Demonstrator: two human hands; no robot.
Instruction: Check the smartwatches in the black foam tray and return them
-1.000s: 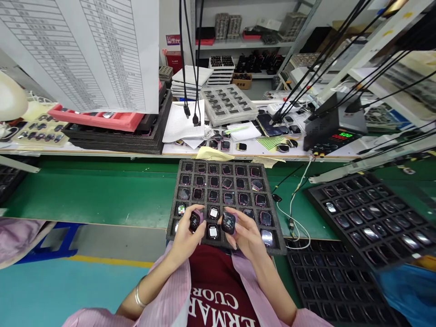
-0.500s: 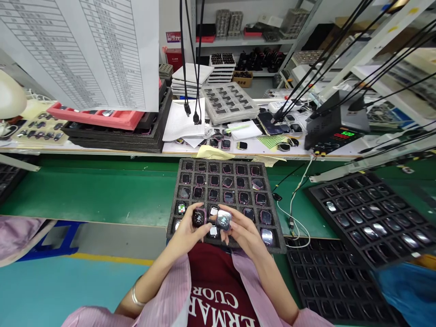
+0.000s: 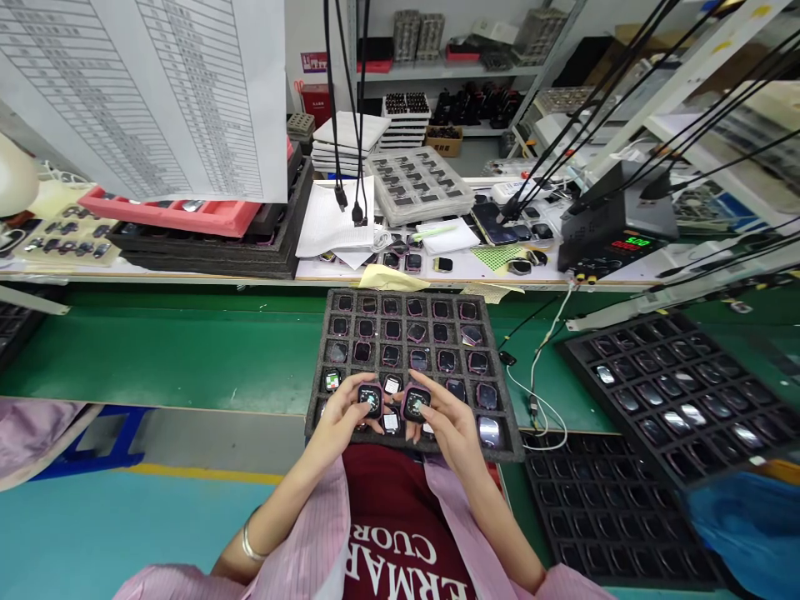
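Both of my hands hover over the near rows of a dark foam tray (image 3: 320,354) with square watch cases in its pockets. In my left hand (image 3: 342,415) is a smartwatch (image 3: 370,402) without a strap, its lit screen facing up and the thumb on its glass. My right hand (image 3: 448,417) grips a second smartwatch (image 3: 417,404), also lit, with a purplish frame and the thumb at its lower right corner. Between them, watches with white lit screens (image 3: 391,422) lie in the tray. The fingers partly hide the pockets below.
At right, two more black trays (image 3: 681,400) of watches stand, one tilted. A power supply (image 3: 618,225) with lit digits sits on the raised shelf. White cables (image 3: 550,412) trail beside my tray. Black cables (image 3: 361,100) hang ahead, and a printed sheet (image 3: 206,100) hangs at upper left.
Both thumbs have shifted onto the watch faces. The right watch has tilted, so its pale glare is gone and its dark dial shows. The left watch's screen now shows more fully.
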